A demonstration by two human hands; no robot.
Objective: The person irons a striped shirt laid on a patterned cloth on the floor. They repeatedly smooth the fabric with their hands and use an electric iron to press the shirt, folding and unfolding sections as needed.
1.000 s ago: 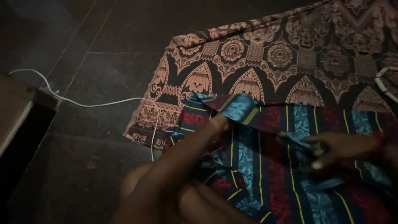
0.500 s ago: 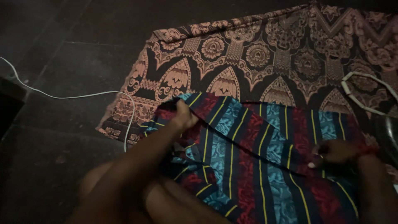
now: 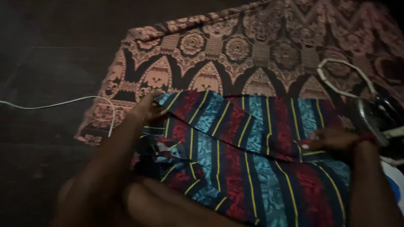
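A striped cloth [image 3: 235, 147] in red, blue and dark bands with thin yellow lines lies spread in front of me on a patterned brown mat [image 3: 235, 46]. My left hand [image 3: 147, 108] pinches the cloth's upper left corner. On the cloth's right side, my right hand [image 3: 332, 139] grips a folded edge. A fold runs across the cloth between the two hands. The scene is dim.
A thin white cable [image 3: 63, 103] trails over the dark floor at the left and reaches the mat's corner. A thicker white cord [image 3: 343, 67] loops on the mat at the right, beside a dark rounded object with a metal edge [image 3: 374, 115]. My bare knee [image 3: 168, 206] is at the bottom.
My left hand has carried the cloth's corner up and to the left, and the cloth is now spread flatter. The right hand stays on the right edge. The view has shifted right.
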